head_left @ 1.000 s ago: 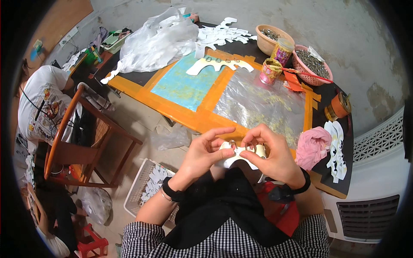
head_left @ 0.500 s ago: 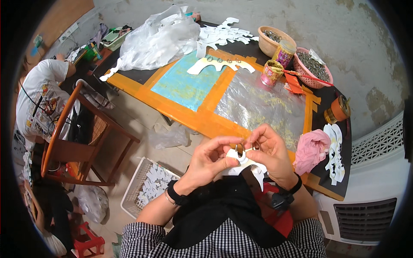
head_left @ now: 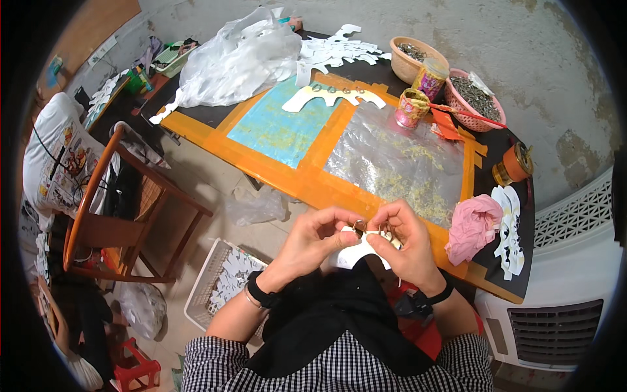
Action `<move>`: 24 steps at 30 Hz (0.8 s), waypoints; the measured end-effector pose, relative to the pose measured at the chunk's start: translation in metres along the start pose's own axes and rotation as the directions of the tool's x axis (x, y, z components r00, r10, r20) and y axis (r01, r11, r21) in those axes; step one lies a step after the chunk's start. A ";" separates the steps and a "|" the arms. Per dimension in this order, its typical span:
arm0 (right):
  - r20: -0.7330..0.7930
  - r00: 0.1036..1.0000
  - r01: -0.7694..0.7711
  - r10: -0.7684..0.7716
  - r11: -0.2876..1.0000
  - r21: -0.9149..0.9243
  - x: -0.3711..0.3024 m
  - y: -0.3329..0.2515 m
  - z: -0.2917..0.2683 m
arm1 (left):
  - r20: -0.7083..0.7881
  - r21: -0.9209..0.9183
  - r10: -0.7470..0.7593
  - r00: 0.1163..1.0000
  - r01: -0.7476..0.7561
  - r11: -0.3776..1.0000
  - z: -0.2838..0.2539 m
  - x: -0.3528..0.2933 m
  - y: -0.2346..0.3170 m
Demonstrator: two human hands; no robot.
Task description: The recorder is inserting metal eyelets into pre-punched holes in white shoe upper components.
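left hand and right hand: both pinched shut on one flat white cut-out paper shape, held over the lap, with a small metal ring at its top edge between the fingertips. just beyond the grip: orange-taped table bearing a clear plastic sheet. right of the grip: crumpled pink cloth; below left: white plastic basket of cut-outs.

Two bowls, three jars.
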State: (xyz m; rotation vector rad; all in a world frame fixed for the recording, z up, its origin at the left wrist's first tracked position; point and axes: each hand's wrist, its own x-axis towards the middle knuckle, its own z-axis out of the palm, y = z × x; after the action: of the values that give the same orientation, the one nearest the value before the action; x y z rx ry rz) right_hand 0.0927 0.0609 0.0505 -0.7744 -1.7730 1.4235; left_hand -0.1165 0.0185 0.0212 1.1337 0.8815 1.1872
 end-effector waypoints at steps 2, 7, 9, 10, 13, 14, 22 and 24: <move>0.055 0.998 -0.039 0.033 0.992 0.124 0.002 0.001 -0.004 | 0.004 -0.067 0.030 1.000 -0.030 0.997 0.001 0.001 -0.003; 0.261 0.951 -0.280 0.167 0.824 0.493 0.013 -0.007 -0.025 | 0.012 -0.173 0.000 1.000 0.002 0.985 -0.011 0.008 0.003; 0.269 0.938 -0.311 0.220 0.876 0.368 0.015 -0.012 -0.031 | 0.046 -0.155 0.024 0.999 -0.016 0.988 -0.013 0.014 0.008; 0.273 0.937 -0.295 0.216 0.909 0.295 0.019 -0.013 -0.031 | 0.050 -0.152 0.027 0.998 -0.019 0.988 -0.013 0.016 0.011; 0.387 0.882 -0.343 0.269 0.930 0.135 0.025 0.000 -0.037 | 0.110 -0.068 0.028 0.994 -0.020 0.997 -0.014 0.023 0.017; 0.383 0.894 -0.324 0.233 0.927 0.191 0.026 0.000 -0.036 | 0.139 -0.078 0.027 0.990 -0.016 0.997 -0.015 0.026 0.020; 0.435 0.876 -0.349 0.207 0.895 0.278 0.044 -0.017 -0.039 | 0.212 0.023 0.025 0.977 -0.031 0.999 -0.022 0.046 0.047; 0.436 0.878 -0.337 0.198 0.903 0.267 0.046 -0.017 -0.040 | 0.218 0.035 0.017 0.976 -0.025 0.999 -0.026 0.049 0.050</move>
State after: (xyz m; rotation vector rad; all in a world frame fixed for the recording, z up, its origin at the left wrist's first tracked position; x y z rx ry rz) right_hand 0.1000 0.1161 0.0795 -0.5919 -1.6806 2.1385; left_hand -0.1439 0.0712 0.0663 1.2794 0.7276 1.0439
